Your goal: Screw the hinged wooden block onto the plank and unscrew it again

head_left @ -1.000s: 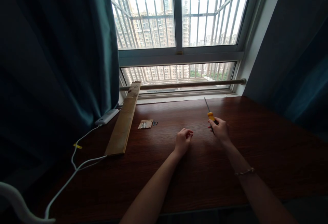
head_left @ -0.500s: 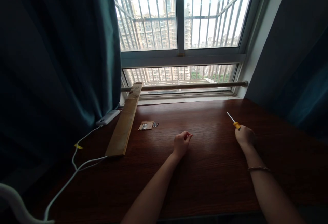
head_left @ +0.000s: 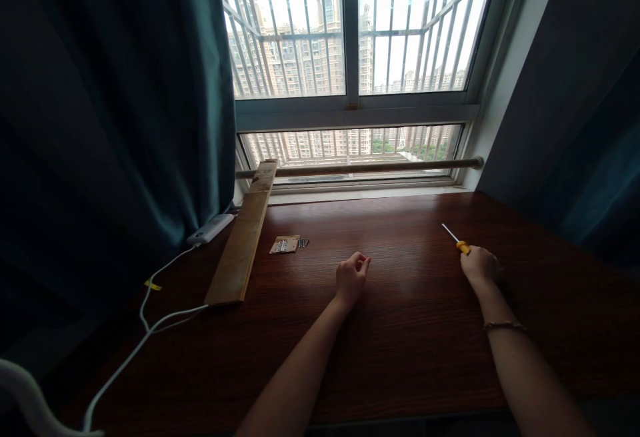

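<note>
My right hand (head_left: 480, 266) is closed around the yellow handle of a screwdriver (head_left: 463, 247). Its bare metal shaft points away and to the left, above the brown tabletop. Over the middle of the table, my left hand (head_left: 351, 278) is closed, thumb and fingertips drawn together. Whether anything small sits between those fingers, I cannot make out. Beyond it to the left lies a small light-brown wooden piece (head_left: 293, 241) with a metal hinge (head_left: 282, 246) on top. Several screws (head_left: 303, 242) lie together at the right edge of that piece.
A long wooden board (head_left: 237, 250) leans on the horizontal rail (head_left: 375, 168) at the window, left of the hinge. Beside it are a white power strip (head_left: 211, 229) and a white cable (head_left: 125, 364). A dark blue curtain (head_left: 200, 90) hangs at the left.
My left hand has shifted slightly to the left. The screwdriver has tipped a little lower in my right hand, its tip a bit nearer to me.
</note>
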`<move>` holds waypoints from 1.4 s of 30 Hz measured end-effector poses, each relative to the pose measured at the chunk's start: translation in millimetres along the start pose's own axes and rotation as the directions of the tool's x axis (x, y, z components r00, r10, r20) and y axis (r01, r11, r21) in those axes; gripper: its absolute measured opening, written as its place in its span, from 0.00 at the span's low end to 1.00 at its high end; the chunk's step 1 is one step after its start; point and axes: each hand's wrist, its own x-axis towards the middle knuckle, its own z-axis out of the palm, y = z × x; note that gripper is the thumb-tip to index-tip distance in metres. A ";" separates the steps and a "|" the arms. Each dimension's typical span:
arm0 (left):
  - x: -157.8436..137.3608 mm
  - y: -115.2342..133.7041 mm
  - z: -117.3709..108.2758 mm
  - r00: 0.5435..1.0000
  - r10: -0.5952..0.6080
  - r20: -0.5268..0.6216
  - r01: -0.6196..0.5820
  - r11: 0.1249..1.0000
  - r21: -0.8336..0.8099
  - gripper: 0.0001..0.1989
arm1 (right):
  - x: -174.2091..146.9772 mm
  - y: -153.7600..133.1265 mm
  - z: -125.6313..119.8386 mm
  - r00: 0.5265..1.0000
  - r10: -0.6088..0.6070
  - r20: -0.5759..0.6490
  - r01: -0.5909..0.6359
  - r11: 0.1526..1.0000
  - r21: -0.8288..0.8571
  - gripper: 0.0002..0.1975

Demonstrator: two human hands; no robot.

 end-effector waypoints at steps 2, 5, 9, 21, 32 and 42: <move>0.1 0.1 0.2 1.000 0.002 -0.002 -0.002 1.000 0.006 0.15 | 0.6 0.6 1.1 1.000 -0.007 0.000 0.007 1.000 0.005 0.16; 0.2 0.3 0.2 1.000 0.008 -0.003 -0.008 1.000 0.020 0.15 | 1.4 1.7 2.3 1.000 -0.011 0.001 0.011 1.000 0.002 0.16; 0.2 -0.1 0.0 1.000 0.029 -0.001 -0.029 0.999 0.028 0.15 | 3.3 3.6 3.7 1.000 -0.013 0.006 0.013 1.000 -0.010 0.16; -0.1 -1.8 0.3 0.999 0.035 0.004 -0.036 0.998 0.042 0.15 | 3.0 4.4 2.9 1.000 -0.006 0.001 0.006 1.000 -0.005 0.18; 0.9 -2.0 0.8 0.999 0.049 0.004 -0.049 0.998 0.050 0.15 | -0.9 0.6 1.2 1.000 0.008 0.019 -0.008 1.000 0.001 0.20; 0.9 -2.0 0.2 0.999 0.043 0.019 -0.044 0.996 0.078 0.15 | -12.0 -16.4 -4.2 0.902 -0.216 -0.373 0.310 0.927 0.212 0.20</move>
